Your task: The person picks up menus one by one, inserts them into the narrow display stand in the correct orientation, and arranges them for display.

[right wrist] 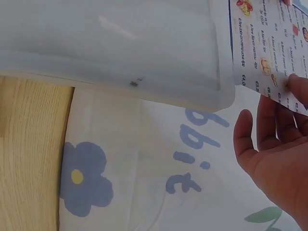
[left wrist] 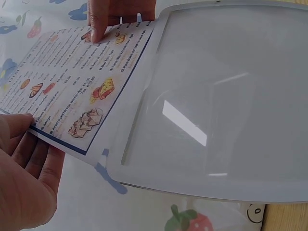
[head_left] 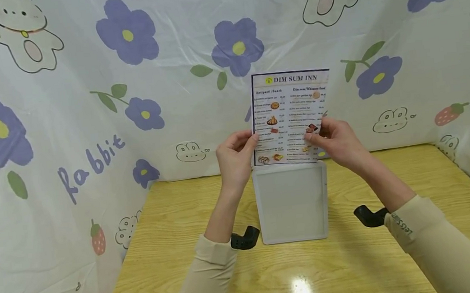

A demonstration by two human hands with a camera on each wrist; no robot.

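Observation:
A printed "DIM SUM INN" menu sheet (head_left: 284,113) stands upright in front of me. My left hand (head_left: 234,158) pinches its left edge, thumb in front and fingers behind. On the right side, my right hand (head_left: 343,143) pinches it the same way, with the thumb (right wrist: 299,89) over the printed face. Directly below is a white rectangular sign holder (head_left: 292,204) with rounded corners and a raised rim, standing upright on the table. The menu's bottom edge meets the top of the holder, as the left wrist view also shows. The holder's panel (left wrist: 231,96) is plain and glossy.
The wood-grain table (head_left: 185,245) spreads around the holder. Behind and at the sides hangs a white cloth (head_left: 190,122) with purple flowers, rabbits and strawberries. A black wrist camera mount (head_left: 246,238) sits on the left cuff, another mount (head_left: 370,216) on the right.

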